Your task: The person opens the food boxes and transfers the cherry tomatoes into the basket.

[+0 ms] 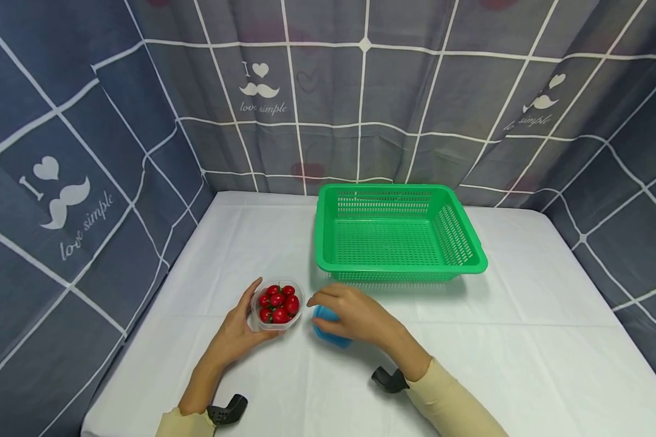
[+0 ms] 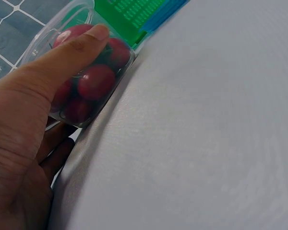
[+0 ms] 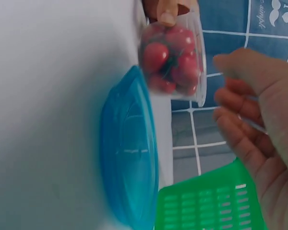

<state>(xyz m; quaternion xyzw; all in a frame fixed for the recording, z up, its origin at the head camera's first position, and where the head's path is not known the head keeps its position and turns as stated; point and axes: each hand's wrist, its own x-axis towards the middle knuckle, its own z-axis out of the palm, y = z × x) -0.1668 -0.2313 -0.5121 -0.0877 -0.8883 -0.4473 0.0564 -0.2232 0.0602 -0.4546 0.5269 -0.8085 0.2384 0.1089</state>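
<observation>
Nearest the viewer, at the opposite end of a white-covered table (image 1: 317,394) from a green basket (image 1: 399,267), two forearms in pale yellow sleeves (image 1: 454,397) reach in, each with a black wrist mount (image 1: 228,411).

The left hand (image 1: 235,335) lies in front of the green basket and to its left. It grips a small clear tub (image 1: 300,306), thumb on the near side and fingers round the other, the spread between them as wide as the tub. Inside, glossy red tomatoes (image 1: 280,315) are piled, some with green stems showing.

The right hand (image 1: 355,312), just in front of the basket's left half, has its fingers loosely bent and parted, with nothing in its grasp. It hovers above a shallow, translucent blue dish (image 1: 334,339), which sits on the table in front of the basket's left corner, near the clear tub; the right wrist view shows a gap between hand and dish.

Beyond both hands stands the green basket itself, rectangular, with slotted walls. Behind it hangs a grey-blue curtain (image 1: 328,97) with white grid lines, printed with hearts, moustaches and "love simple"; it also flanks the basket on both sides.
</observation>
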